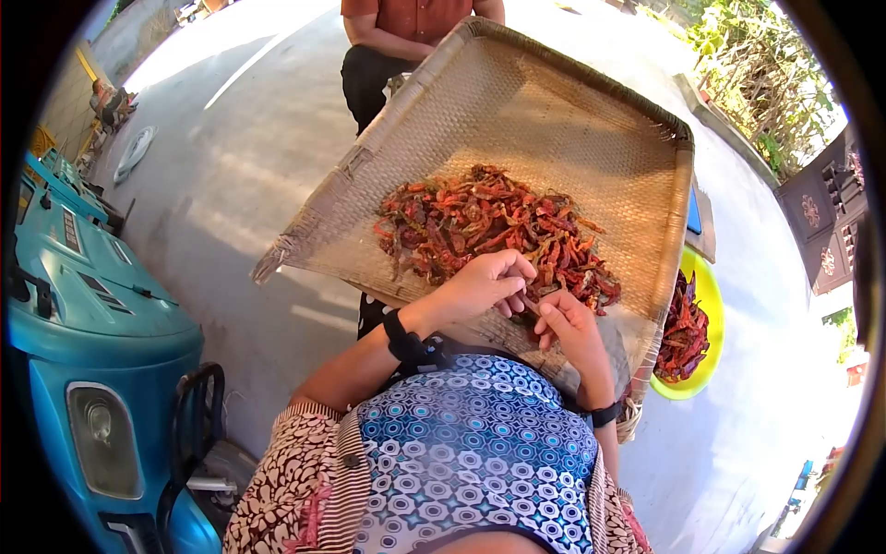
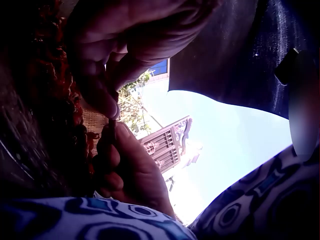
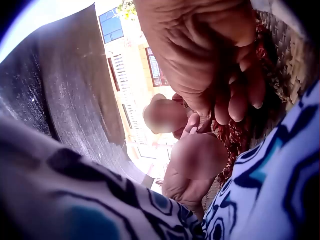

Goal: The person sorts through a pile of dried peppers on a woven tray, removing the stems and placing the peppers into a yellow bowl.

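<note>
At the near side of a heap of dried red chilies [image 1: 489,222], pinching a thin dark piece [image 2: 112,129] from two sides, too small to identify with certainty. With the left hand [image 1: 489,284], pressing thumb and fingertips narrowly together on one end; with the right hand [image 1: 572,328], gripping the other end between thumb and curled fingers. In the head view, holding both hands just beside each other over the heap's near edge; in the right wrist view, partly losing the fingertips to blur. Beneath both hands, supporting the heap on a broad woven tray [image 1: 554,111], bounding the weave with a raised rim, and reaching close to a patterned blue and white garment [image 1: 475,439] at the near side. Around the wrists, wearing dark wristbands [image 1: 404,340]. Just right of the tray, showing a yellow-green bowl [image 1: 716,319] containing more dark red chilies [image 1: 681,343] above pale paved ground [image 1: 249,222]. Beyond the far left side, showing a person [image 1: 392,44] in a rust-colored shirt [image 1: 415,18]. Farther outward, showing a teal vehicle [image 1: 101,351] at left, green foliage [image 1: 757,74] at upper right, and a dark ornamented gate [image 1: 831,208] at far right.
</note>
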Motion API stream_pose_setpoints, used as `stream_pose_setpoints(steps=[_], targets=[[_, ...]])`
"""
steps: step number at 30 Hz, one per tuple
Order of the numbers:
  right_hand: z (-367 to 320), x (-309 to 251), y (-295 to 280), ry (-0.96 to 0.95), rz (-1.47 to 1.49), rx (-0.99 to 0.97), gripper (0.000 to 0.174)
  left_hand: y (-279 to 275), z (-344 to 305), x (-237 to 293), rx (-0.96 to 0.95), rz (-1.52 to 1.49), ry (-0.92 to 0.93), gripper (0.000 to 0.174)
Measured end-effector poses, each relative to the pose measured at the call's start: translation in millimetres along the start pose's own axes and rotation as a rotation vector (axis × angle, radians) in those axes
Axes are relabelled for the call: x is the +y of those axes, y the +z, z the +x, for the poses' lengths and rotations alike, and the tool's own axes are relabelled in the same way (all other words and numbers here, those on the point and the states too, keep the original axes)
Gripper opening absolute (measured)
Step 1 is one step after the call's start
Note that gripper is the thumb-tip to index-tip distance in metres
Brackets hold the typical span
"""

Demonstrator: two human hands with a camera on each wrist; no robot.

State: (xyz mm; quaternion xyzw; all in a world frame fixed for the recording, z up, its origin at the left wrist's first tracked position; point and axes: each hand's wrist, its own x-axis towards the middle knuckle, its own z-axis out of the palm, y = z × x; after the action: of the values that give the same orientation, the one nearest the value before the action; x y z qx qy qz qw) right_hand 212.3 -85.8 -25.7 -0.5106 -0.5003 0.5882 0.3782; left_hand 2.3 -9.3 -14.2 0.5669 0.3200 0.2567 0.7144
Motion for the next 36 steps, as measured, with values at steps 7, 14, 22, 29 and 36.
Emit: stream_pose_setpoints(steps=[7, 14, 22, 29, 36], targets=[[-13.0, -9.6, -29.3, -0.069, 0.074, 0.284, 0.017, -31.0, -2.5, 16.6, 0.17, 0.5, 0.158, 0.024], [-34.7, 1.1, -115.4, -0.474, 0.887, 0.544, 0.026, -116.3, 30.0, 40.1, 0.235, 0.865, 0.218, 0.042], [-4.2, 3.2, -74.2, 0.057, -0.73, 0.686, 0.045, -113.2, 121.2, 52.6, 0.231, 1.151, -0.18, 0.081], [39.5, 3.8, -72.3, 0.001, -0.646, 0.536, 0.047, -83.0, 142.2, 39.4, -0.009, 1.072, -0.196, 0.065], [63.1, -25.0, -35.8, -0.292, -0.414, 0.362, 0.029, -66.4, 96.1, 56.5, -0.111, 1.101, 0.176, 0.032]])
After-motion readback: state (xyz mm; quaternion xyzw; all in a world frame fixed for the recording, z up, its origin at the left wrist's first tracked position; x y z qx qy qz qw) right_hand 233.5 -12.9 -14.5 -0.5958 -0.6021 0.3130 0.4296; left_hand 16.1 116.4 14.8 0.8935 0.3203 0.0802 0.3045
